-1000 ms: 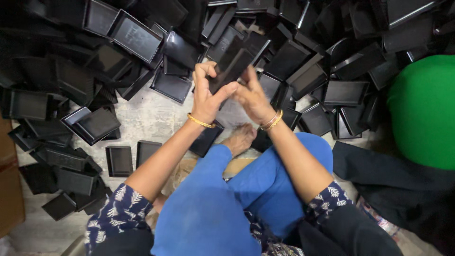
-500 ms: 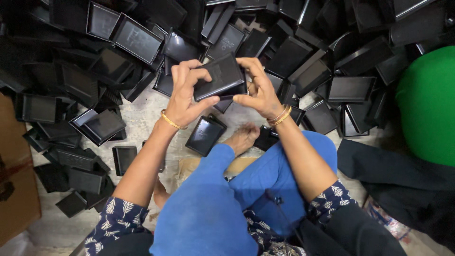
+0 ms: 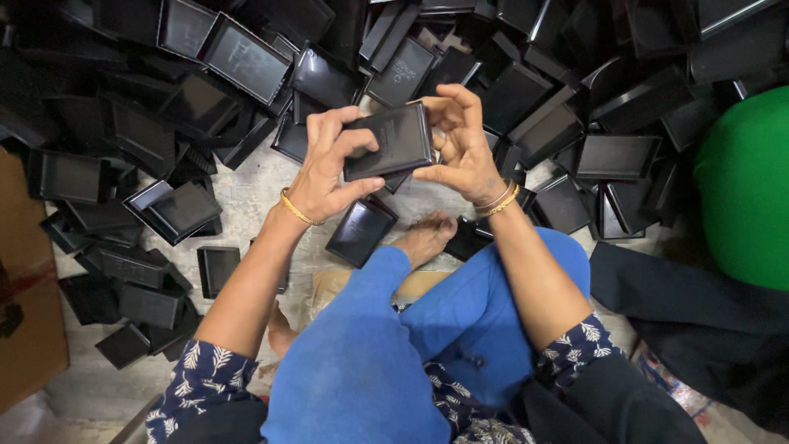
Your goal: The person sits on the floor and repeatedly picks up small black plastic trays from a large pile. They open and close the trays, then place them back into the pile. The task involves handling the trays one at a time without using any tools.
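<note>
While you sit cross-legged, your left hand (image 3: 327, 168) and right hand (image 3: 462, 146) both clamp one black rectangular tray (image 3: 388, 150) at frame centre; dozens more black trays (image 3: 246, 62), too many to count, heap across the upper frame, one green bag (image 3: 744, 185) at right.

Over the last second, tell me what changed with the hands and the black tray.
The black tray went from tilted steeply on end to nearly flat and crosswise, turned between both hands. The left hand shifted to grip its left end; the right hand moved to its right end. Neither let go. The heap of black trays on the floor and the green object stayed put.
</note>
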